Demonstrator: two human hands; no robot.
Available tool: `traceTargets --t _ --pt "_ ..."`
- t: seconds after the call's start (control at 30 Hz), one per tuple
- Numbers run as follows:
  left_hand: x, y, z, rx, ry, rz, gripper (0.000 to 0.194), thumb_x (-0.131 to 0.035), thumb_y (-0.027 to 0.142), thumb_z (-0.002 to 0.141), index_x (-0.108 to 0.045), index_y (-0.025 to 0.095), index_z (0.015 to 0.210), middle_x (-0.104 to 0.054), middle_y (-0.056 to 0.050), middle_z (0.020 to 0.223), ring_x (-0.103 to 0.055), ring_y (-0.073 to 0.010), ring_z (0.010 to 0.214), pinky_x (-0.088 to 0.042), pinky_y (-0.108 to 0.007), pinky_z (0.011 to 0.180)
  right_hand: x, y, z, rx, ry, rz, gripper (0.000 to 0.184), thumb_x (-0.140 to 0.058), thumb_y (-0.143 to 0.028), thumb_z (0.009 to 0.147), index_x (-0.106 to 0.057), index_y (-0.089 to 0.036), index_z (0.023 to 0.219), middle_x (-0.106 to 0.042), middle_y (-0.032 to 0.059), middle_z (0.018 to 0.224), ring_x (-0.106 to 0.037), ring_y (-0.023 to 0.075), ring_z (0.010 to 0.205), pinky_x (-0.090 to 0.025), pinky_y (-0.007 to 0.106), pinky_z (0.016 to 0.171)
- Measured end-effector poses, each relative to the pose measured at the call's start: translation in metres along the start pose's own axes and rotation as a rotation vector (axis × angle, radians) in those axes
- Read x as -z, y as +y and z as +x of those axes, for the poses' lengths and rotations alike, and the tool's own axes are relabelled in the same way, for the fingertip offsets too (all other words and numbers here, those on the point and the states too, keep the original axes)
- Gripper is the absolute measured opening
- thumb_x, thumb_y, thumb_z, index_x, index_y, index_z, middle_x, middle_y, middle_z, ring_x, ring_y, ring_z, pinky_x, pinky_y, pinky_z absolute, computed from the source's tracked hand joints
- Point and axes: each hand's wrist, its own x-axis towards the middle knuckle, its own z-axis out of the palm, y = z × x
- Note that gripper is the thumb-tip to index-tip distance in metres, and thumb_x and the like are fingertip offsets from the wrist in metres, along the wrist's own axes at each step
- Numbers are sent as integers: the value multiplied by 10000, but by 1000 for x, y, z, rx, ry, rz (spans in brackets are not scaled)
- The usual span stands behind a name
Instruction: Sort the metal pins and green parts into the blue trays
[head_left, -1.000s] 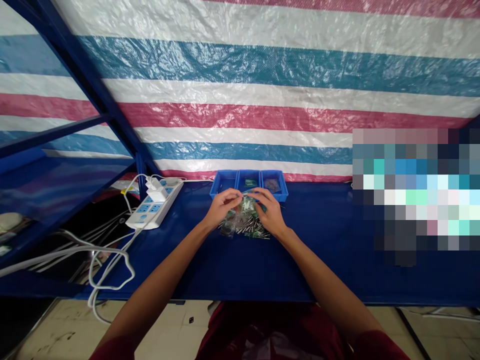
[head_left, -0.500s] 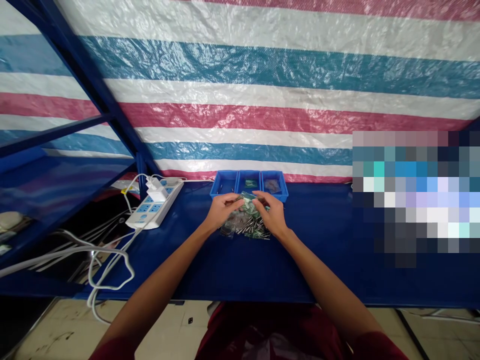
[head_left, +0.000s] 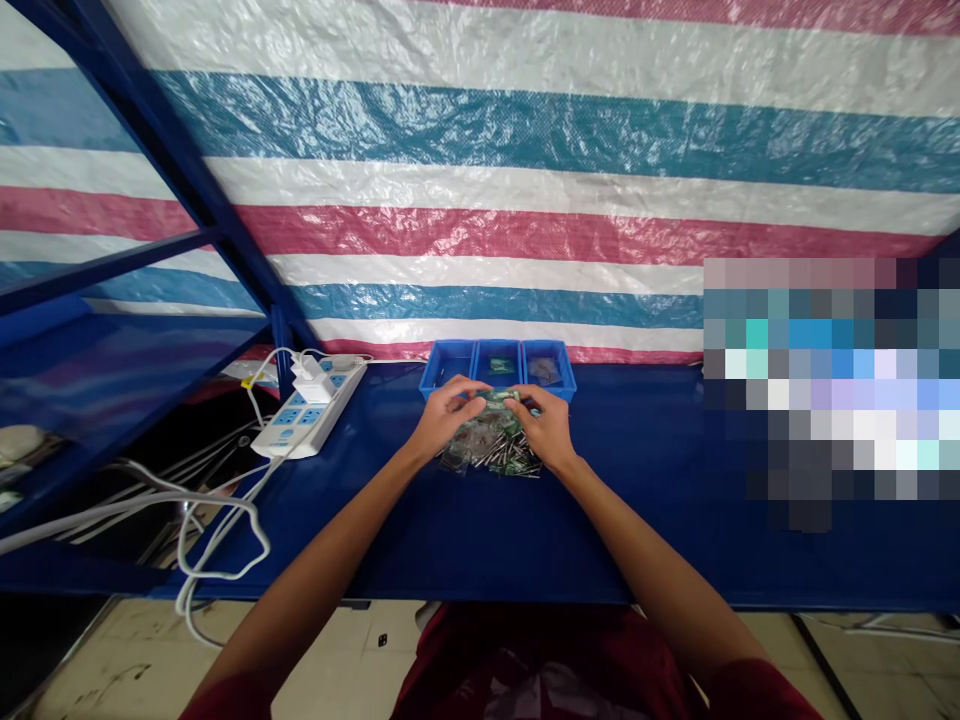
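Note:
Both my hands meet over a small heap of green parts and metal pins (head_left: 491,452) on the blue table (head_left: 480,530). My left hand (head_left: 442,415) is curled, its fingertips pinching a small green part (head_left: 495,398) from the left. My right hand (head_left: 546,428) pinches the same green part from the right. The part is held just above the heap, in front of the bins. What the fingers hide of it I cannot make out.
Three small blue bins (head_left: 497,366) stand in a row just behind the heap; the middle and right ones hold small parts. A white power strip (head_left: 309,410) with plugged chargers lies at left, white cables (head_left: 195,520) hanging off the edge. A striped tarp (head_left: 525,200) forms the back wall.
My hands have drawn closer together over the heap, and the green part between the fingertips now sits a little lower and flatter than before.

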Motion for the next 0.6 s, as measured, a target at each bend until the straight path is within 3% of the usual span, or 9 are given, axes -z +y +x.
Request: traceTargets --t 0.1,0.17,0.27,0.37,0.47,0.6 --pt "-1 -1 0 40 -19 44 323 -686 457 787 -674 146 873 -663 -71 879 -633 -179 782 -512 -272 676 1 -1 -2 -94 -73 90 332 -619 -373 860 -583 -224 1154 -616 -25 649 -622 164 581 -531 291 613" --pt "-1 -1 0 111 -28 22 340 -666 453 804 -645 147 950 -652 -28 742 -619 -155 666 -504 -260 630 1 -2 -3 -85 -89 72 307 -510 -369 927 -552 -234 1199 -610 -24 645 -616 157 553 -526 285 585" --pt "0 1 -1 164 -23 -49 443 -673 454 801 -564 170 1124 -602 28 619 -595 -135 540 -488 -234 556 2 -3 -3 76 -81 -34 286 -378 -301 971 -595 -239 1147 -659 61 929 -651 175 750 -542 312 670" --pt "1 4 -1 188 -33 -99 526 -668 466 806 -497 191 1220 -549 64 562 -556 -116 440 -465 -219 494 1 -1 -1 254 -97 -126 244 -433 -273 939 -642 -224 1055 -564 120 1218 -613 215 996 -536 357 790" --pt "1 5 0 150 -19 -46 434 -589 497 862 -565 185 1162 -539 48 575 -521 -104 435 -446 -218 483 0 0 0 246 -78 -152 197 -475 -282 930 -658 -214 946 -625 107 1091 -620 215 972 -517 366 845" --pt "1 4 0 31 -17 44 428 -541 548 873 -677 151 962 -655 -71 914 -607 -147 688 -500 -254 632 -2 -1 -1 50 -19 -70 167 -568 -353 891 -645 -207 916 -650 24 765 -634 176 723 -528 304 707"
